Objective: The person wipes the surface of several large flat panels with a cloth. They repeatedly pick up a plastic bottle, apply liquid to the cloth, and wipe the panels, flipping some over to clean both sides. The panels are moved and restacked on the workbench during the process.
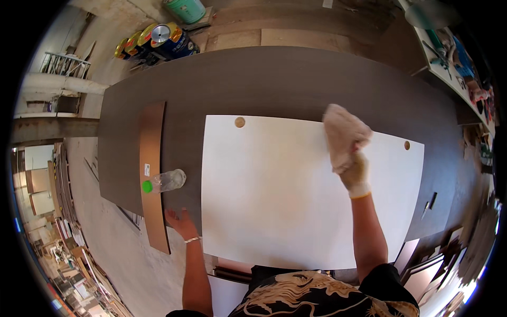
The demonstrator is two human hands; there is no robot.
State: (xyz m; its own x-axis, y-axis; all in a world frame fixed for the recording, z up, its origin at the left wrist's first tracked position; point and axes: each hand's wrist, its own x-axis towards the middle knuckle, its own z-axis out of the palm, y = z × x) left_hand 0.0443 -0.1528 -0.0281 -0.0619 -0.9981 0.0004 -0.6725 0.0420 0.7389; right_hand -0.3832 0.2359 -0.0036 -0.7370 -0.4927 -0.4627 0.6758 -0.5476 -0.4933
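Basically, big dark tabletop (280, 79) w/ white panel (274, 190) lying on it, nr the person. Long brown strip (153, 216) is L of panel, apart from it. Pinkish cloth (343, 127), blurry, is at panel's far edge, R of ctr. Gloved R hand (355, 174) grips cloth; fingers mostly hidden, can't tell how tightly they curl. Bare L hand (182, 224), fingers loosely spread, holds nothing, just beside strip. Clear bottle (170, 180) w/ green cap (147, 186) is nr L hand; can't tell if upright.
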